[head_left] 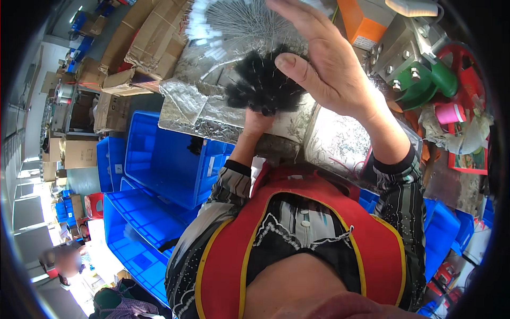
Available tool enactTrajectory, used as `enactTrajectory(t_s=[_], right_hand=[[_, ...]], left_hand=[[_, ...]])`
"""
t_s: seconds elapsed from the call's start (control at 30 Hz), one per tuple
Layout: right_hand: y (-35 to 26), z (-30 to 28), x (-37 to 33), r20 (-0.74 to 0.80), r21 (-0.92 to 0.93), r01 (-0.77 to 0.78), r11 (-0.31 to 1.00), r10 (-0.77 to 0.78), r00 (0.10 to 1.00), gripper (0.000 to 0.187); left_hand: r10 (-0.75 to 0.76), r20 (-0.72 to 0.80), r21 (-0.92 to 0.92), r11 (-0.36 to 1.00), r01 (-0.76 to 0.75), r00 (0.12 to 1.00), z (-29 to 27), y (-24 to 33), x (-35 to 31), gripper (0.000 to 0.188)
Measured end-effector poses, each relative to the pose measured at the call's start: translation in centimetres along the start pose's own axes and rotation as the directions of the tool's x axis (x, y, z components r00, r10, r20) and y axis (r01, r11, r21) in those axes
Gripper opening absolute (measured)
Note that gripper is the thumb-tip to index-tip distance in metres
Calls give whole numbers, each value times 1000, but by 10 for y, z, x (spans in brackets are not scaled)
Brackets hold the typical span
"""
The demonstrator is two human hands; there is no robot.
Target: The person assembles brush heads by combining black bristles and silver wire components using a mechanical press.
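My left hand (258,122) is closed round the lower end of a bundle of small black bristle brushes (255,82); the bristles hide most of its fingers. Thin pale wire ends stick up among the black tufts. Just right of the bundle, my right hand (332,69) is raised with its fingers stretched out flat and its thumb apart, holding nothing. The thumb overlaps the bundle's right side in view; whether it touches cannot be told. Beyond them, a fan of thin wire stems with white tips (244,24) lies on the worn, plastic-covered worktop (178,109).
Blue plastic crates (159,159) stand left of the worktop, near several cardboard boxes (159,40). At the right is a machine with a green guard (441,80), a red wheel and a pink thread spool (449,113). An orange box (361,24) sits behind. Another person appears far lower left.
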State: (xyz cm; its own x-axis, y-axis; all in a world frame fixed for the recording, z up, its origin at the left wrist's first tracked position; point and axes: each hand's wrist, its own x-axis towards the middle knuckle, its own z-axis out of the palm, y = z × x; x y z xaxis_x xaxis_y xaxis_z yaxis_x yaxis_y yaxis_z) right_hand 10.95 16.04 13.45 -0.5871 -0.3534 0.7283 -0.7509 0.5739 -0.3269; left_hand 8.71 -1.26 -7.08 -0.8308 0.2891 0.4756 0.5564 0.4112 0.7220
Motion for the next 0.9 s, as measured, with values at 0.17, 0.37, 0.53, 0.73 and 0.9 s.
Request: enactTrajectory(t_s=[0.17, 0.37, 0.53, 0.73, 0.9], right_hand=[[10, 10, -22, 258, -178, 84, 980, -36, 966, 54], [3, 20, -26, 152, -17, 79, 997, -75, 986, 49], [-7, 26, -20, 78, 36, 153, 988, -156, 985, 43], [-20, 26, -13, 58, -80, 230, 970, -226, 972, 38], [-26, 37, -11, 286, -37, 289, 957, -267, 920, 35]], left_hand=[[20, 2, 167, 986, -20, 1000, -4, 11, 0, 37], [1, 43, -35, 999, 0, 999, -7, 20, 8, 32], [-196, 209, -281, 926, 251, 958, -19, 37, 21, 29], [-30, 235, -11, 999, 33, 971, -13, 10, 12, 38], [111, 96, -233, 969, -86, 989, -7, 8, 10, 37]])
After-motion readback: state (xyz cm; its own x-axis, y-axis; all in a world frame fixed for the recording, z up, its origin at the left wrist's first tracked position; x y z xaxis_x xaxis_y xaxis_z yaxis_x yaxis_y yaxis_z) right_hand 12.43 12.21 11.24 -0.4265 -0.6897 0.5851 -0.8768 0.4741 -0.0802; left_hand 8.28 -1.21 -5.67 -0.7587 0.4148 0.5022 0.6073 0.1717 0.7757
